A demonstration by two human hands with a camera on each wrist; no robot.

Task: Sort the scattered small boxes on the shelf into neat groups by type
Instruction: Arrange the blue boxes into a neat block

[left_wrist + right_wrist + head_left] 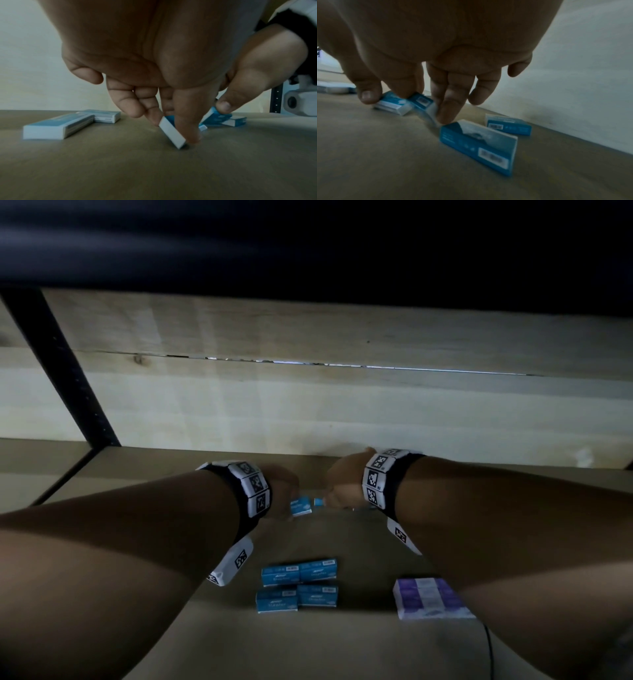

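Note:
Both hands reach deep onto the brown shelf [342, 645]. My left hand [282, 494] [171, 125] pinches a small blue box [173, 136] [301, 506] between thumb and fingers, tilted with one corner on the shelf. Just to its right, my right hand [342, 487] [387, 97] pinches another small blue box [392, 104] [214, 117] under its thumb. A blurred barcode box [421, 101] lies against the fingers [445, 116]. Two more blue boxes [477, 143] [508, 125] lie near the back wall. A neat block of several blue boxes [298, 583] sits near the front.
A purple and white pack [431, 599] lies at the front right. Two long pale blue boxes [56, 125] [102, 116] lie to the left. The pale back wall [308, 419] stands close behind the hands. A dark upright post [68, 371] rises at left.

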